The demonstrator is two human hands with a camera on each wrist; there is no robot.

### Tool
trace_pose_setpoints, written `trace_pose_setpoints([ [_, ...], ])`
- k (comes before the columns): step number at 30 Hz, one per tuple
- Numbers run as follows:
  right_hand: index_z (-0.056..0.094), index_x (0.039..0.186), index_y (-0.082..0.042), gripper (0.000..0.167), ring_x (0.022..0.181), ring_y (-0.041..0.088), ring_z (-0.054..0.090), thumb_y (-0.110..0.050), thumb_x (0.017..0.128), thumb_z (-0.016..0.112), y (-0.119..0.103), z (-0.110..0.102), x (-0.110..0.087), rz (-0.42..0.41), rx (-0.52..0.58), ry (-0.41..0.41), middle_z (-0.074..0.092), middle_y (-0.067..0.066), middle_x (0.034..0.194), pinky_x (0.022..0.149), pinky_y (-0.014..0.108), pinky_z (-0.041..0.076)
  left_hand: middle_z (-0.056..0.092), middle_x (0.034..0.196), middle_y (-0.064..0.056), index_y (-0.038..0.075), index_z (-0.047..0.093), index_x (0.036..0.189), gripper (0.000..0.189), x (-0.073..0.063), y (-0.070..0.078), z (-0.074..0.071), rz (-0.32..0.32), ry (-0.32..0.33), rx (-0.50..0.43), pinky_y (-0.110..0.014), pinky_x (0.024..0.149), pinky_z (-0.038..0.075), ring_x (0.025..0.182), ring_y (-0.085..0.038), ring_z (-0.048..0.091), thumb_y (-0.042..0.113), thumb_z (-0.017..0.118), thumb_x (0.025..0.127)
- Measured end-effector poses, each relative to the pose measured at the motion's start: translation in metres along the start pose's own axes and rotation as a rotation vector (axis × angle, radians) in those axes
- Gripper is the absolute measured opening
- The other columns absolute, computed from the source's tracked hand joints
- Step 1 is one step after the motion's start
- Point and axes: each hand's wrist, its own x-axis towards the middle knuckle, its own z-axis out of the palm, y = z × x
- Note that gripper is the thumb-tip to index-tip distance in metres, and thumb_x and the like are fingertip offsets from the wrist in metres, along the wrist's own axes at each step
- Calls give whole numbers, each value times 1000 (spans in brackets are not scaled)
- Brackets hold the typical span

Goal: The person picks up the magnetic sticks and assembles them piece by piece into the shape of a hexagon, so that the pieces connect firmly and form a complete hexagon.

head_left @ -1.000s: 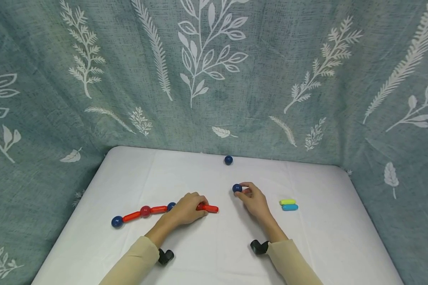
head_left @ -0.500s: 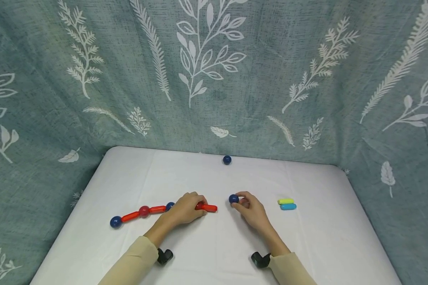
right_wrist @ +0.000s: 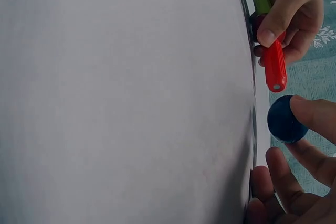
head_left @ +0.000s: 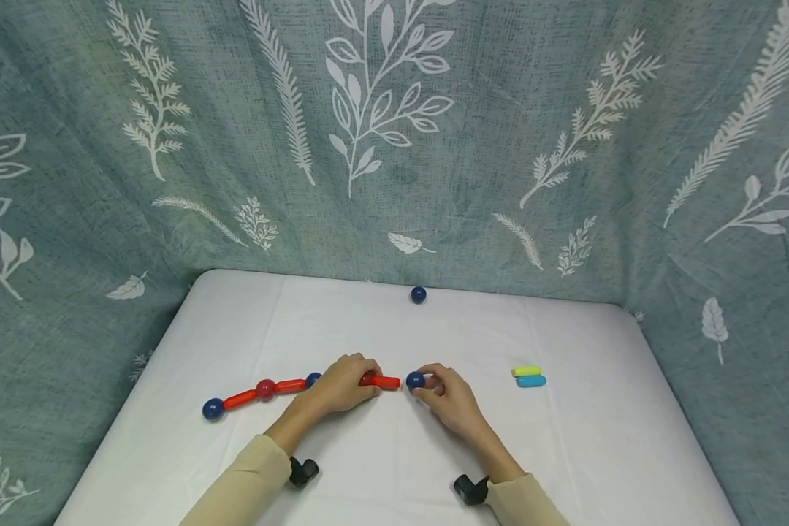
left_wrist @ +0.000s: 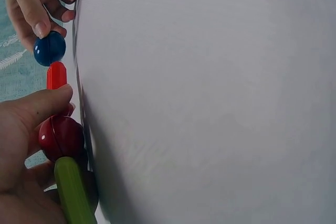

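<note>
A chain of rods and balls lies across the table's left half: a blue ball (head_left: 213, 409), a red rod (head_left: 239, 399), a red ball (head_left: 266, 389), another red rod (head_left: 291, 386), then a second blue ball (head_left: 313, 379). Beyond it, my left hand (head_left: 343, 384) covers a green rod (left_wrist: 73, 190) and partly hides another red ball (left_wrist: 62, 137). Its thumb and fingers pinch the red end rod (head_left: 386, 382), whose tip points right. My right hand (head_left: 456, 402) pinches a loose blue ball (head_left: 415, 380) between thumb and fingers, a small gap from that tip.
One more blue ball (head_left: 418, 295) sits near the far edge of the white-covered table (head_left: 631, 409). To the right lie a yellow-green rod (head_left: 527, 371) and a light blue rod (head_left: 531, 381), side by side. A leaf-patterned curtain (head_left: 394, 146) hangs behind.
My right hand has brought its blue ball left and toward me, close to the red rod's tip. The left hand keeps its grip in about the same place.
</note>
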Motion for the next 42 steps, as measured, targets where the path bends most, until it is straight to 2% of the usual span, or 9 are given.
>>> trace_pose_setpoints([
  [9,68,117,-11,32,74,16,49,-19,88,78,-2,7,1,-92,-30,8,62,3,92,62,30,40,55,90,6,18,69,108,18,1,-1,-1,5,-7,-17,-34,73,42,83,-16,49,27,73,93],
  [16,68,117,-12,32,73,14,47,-18,87,78,-3,10,2,-86,-39,12,61,2,90,61,29,39,56,91,5,18,70,109,19,2,-1,0,16,-2,-12,-34,74,43,84,-15,50,26,74,92],
  [27,68,118,-10,32,73,18,50,-16,87,78,-5,11,3,-102,-20,21,63,6,91,61,30,40,60,97,7,22,71,114,25,4,3,6,40,14,48,-35,74,41,89,-16,49,36,72,93],
  [31,67,118,-10,33,73,15,50,-17,88,77,-7,13,2,-100,-15,10,63,6,93,62,30,41,62,100,6,22,70,114,24,5,7,8,54,12,53,-38,75,41,92,-17,51,35,71,94],
  [36,66,121,-11,34,75,14,51,-20,89,76,-6,16,2,-83,-34,2,62,4,94,63,31,43,63,102,5,23,70,116,23,5,10,8,42,3,53,-40,76,40,94,-18,52,32,69,95],
  [42,66,123,-11,35,76,13,53,-19,90,76,-7,10,-2,-69,-31,12,63,5,95,65,31,45,63,104,4,22,69,118,24,6,11,8,39,-4,51,-40,78,39,96,-18,52,32,68,96],
])
